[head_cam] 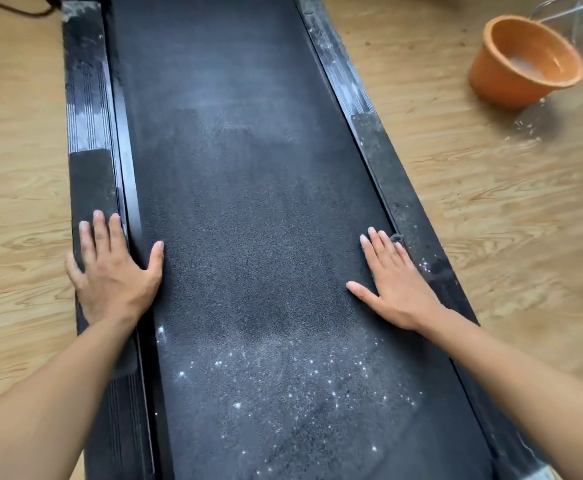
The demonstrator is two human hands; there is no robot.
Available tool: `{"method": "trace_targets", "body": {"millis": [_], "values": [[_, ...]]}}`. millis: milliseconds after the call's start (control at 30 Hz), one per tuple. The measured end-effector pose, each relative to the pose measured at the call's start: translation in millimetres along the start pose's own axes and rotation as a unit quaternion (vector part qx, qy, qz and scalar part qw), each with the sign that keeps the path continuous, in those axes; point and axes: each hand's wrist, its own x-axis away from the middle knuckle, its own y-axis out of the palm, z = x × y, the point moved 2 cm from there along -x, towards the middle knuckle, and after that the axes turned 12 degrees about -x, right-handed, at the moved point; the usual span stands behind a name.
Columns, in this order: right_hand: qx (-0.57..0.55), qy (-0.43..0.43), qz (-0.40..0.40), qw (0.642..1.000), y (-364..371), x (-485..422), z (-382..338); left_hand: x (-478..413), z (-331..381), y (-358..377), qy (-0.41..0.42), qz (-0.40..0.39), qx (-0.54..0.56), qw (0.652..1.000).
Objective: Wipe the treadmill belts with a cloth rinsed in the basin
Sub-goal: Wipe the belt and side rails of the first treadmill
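Note:
A black treadmill belt point(255, 202) runs away from me down the middle of the view, dusty grey in its middle and speckled with bright wet drops near me. My left hand point(113, 271) lies flat with straight fingers on the left side rail point(89, 174), its thumb on the belt's edge. My right hand point(392, 278) presses flat on the belt's right edge beside the right side rail point(397, 188). A small dark grey bit, perhaps lint or cloth, sits at its fingertips point(396, 239). An orange basin point(522, 64) holding water stands on the floor at the far right. No cloth is clearly in view.
Light wooden floor point(16, 168) lies on both sides of the treadmill. Water drops point(525, 128) spot the floor near the basin. A thin metal frame point(560, 8) stands behind the basin. A dark cable point(13, 8) curves at the top left.

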Motion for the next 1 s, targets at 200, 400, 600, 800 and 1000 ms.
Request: {"method": "trace_targets", "body": {"millis": [200, 400, 600, 800, 1000], "values": [[-0.066, -0.011, -0.025, 0.997, -40, -9, 8, -1, -7, -2, 0.030, -0.041, -0.004, 0.999], [-0.036, -0.035, -0.074, 0.996, -55, -36, 26, 2, -6, -1, 0.014, -0.019, -0.002, 1.000], [0.050, -0.032, -0.084, 0.995, -72, -64, 10, 1, -4, 1, 0.010, -0.007, -0.003, 1.000], [-0.250, 0.023, -0.030, 0.968, -105, -95, -25, -1, -2, 2, 0.011, 0.011, -0.006, 1.000], [-0.760, 0.164, 0.024, 0.629, -103, -106, -75, 0, -2, 2, 0.011, 0.025, -0.016, 0.999]]}}
